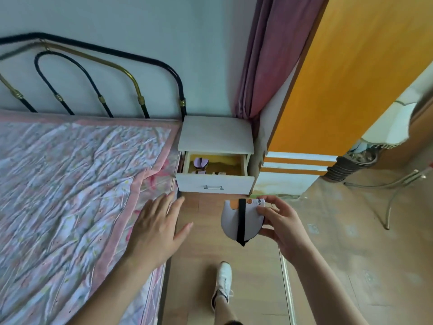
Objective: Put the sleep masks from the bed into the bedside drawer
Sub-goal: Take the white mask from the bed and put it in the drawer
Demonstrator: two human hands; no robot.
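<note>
Head view: right hand (282,225) fingers pinch a sleep mask (241,219); left hand (155,227) lies flat, released.

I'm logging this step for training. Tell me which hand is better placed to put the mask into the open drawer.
Right. The right hand already grips the white sleep mask just in front of the open drawer. The left hand holds nothing, fingers spread over the bed's edge.
</note>
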